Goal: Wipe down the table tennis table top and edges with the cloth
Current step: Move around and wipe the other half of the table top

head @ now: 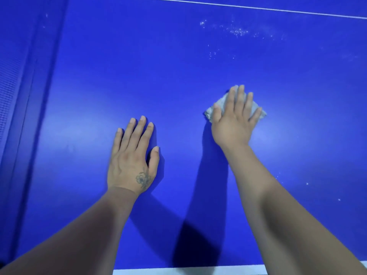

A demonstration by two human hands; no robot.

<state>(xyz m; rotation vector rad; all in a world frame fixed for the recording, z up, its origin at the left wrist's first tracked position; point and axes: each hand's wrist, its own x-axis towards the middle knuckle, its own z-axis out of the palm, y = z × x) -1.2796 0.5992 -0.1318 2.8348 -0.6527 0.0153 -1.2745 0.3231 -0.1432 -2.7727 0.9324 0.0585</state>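
On the blue table top (178,76), left hand (132,161) lies flat; right hand (236,120), fingers straight, presses the cloth (218,107).

You're looking down on a blue table tennis table (178,66), with its white edge stripe (188,271) nearest you. Your left hand (132,161) lies flat on the top. Right of that hand, a grey cloth (218,108) lies under your right hand (235,120). White specks (236,31) sit beyond the cloth, near a thin white line (258,7).
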